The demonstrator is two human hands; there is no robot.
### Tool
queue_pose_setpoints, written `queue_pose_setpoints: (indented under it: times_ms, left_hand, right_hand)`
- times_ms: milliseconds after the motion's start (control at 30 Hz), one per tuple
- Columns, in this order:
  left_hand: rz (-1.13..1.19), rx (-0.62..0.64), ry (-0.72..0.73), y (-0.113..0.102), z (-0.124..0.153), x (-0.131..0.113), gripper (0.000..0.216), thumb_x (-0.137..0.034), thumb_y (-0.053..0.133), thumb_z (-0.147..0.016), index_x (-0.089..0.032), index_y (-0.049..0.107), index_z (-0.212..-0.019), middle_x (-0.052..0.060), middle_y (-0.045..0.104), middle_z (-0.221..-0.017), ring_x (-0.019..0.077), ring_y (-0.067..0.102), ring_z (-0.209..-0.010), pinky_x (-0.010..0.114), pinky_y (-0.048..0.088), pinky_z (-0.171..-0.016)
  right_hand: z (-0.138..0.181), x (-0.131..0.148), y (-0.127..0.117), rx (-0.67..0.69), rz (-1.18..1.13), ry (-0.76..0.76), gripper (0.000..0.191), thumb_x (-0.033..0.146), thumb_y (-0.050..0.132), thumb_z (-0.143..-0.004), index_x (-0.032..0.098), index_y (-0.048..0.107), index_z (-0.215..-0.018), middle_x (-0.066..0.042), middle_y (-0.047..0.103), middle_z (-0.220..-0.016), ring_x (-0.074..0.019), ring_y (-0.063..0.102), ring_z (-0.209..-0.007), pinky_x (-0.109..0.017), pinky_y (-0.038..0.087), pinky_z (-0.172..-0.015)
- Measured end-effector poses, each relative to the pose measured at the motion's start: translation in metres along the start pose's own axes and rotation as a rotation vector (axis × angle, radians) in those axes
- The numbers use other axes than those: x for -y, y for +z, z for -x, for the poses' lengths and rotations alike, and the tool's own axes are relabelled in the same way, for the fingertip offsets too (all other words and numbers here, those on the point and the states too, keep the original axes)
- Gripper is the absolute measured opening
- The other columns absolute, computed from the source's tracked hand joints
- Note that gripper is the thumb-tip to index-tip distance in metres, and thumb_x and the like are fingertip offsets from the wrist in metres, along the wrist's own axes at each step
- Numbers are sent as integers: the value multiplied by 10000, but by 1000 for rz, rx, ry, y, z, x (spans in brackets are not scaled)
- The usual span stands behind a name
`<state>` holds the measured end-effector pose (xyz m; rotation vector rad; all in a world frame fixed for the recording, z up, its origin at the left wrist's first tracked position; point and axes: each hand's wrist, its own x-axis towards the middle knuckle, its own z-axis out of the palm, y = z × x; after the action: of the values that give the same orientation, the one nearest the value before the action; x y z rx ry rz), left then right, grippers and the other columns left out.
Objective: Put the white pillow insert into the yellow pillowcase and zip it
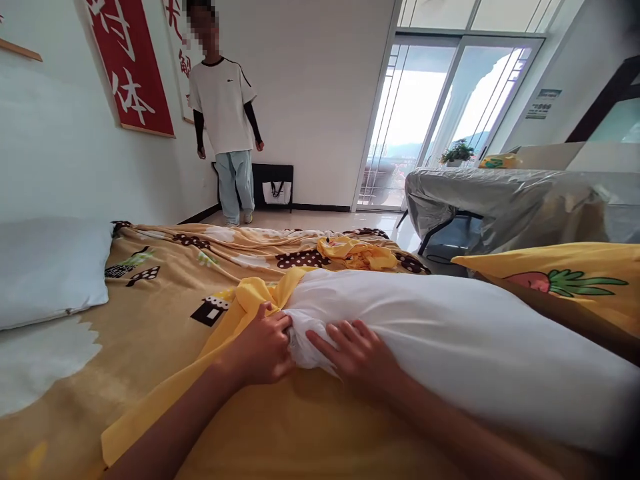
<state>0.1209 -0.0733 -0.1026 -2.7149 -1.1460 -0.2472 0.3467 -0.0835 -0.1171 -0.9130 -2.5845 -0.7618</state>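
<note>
A long white pillow (465, 333) lies across the bed on a yellow pillowcase (280, 420). My left hand (265, 348) is closed on the pillowcase's edge at the pillow's left end. My right hand (357, 353) lies on the white pillow beside it, fingers spread and pressing the bunched end. The yellow cloth folds up around that end of the pillow.
A tan patterned blanket (170, 287) covers the bed, with a second white pillow (47, 270) at the left and a carrot-print pillow (565, 283) at the right. A crumpled yellow cloth (357, 253) lies further off. A person (225, 113) stands by the wall. A covered table (505, 200) stands near the glass doors.
</note>
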Motion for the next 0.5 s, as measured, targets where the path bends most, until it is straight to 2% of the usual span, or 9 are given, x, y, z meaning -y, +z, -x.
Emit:
queue_pose_setpoints:
  times_ms: [67, 133, 200, 267, 333, 400, 500]
  left_hand:
    - [-144, -10, 33, -2, 1, -11, 216, -321, 549, -759, -142, 670, -757, 121, 595, -921, 269, 514, -950, 480, 272, -945]
    - [-188, -35, 55, -5, -2, -22, 228, -319, 538, -765, -135, 668, -797, 132, 577, -953, 281, 491, -972, 480, 284, -943]
    - [-101, -63, 60, -10, -9, -30, 214, -314, 546, -750, -149, 653, -835, 107, 561, -968, 263, 484, -956, 469, 308, -924]
    - [55, -112, 22, -17, -20, -29, 166, -287, 558, -710, -162, 629, -794, 78, 553, -954, 237, 487, -920, 443, 336, -886]
    - [260, -193, -63, -25, -34, -20, 122, -241, 508, -706, -156, 565, -638, 54, 553, -896, 196, 497, -857, 384, 362, -834]
    - [497, -239, -148, -30, -48, -7, 240, -225, 428, -734, -153, 444, -506, 31, 540, -770, 149, 493, -746, 307, 380, -736]
    - [686, -201, -251, -31, -60, 3, 346, -290, 383, -776, -172, 340, -453, -19, 389, -522, 99, 378, -533, 254, 304, -548]
  right_hand:
    - [-28, -28, -4, 107, -135, -7, 400, 209, 505, -843, 298, 583, -1225, -63, 649, -929, -190, 560, -880, -314, 404, -811]
    - [-60, -54, -10, 224, -234, 13, 390, 209, 544, -803, 334, 625, -1164, -38, 636, -919, -182, 555, -900, -283, 392, -808]
    - [-92, -74, -15, 304, -300, 21, 400, 176, 550, -762, 338, 662, -1110, -24, 635, -943, -170, 556, -914, -249, 381, -792]
    - [-116, -86, -16, 353, -344, 51, 406, 159, 550, -730, 316, 683, -1080, -23, 641, -1007, -170, 558, -943, -228, 376, -782]
    - [-131, -89, -13, 393, -369, 73, 371, 189, 553, -725, 290, 696, -1052, -24, 650, -1034, -177, 566, -946, -225, 380, -763]
    - [-134, -84, -7, 460, -375, 51, 317, 237, 564, -721, 247, 705, -1005, -34, 669, -982, -183, 583, -897, -227, 388, -714]
    - [-119, -68, 4, 560, -387, -19, 258, 238, 597, -674, 191, 695, -908, -52, 680, -912, -192, 592, -831, -236, 394, -661]
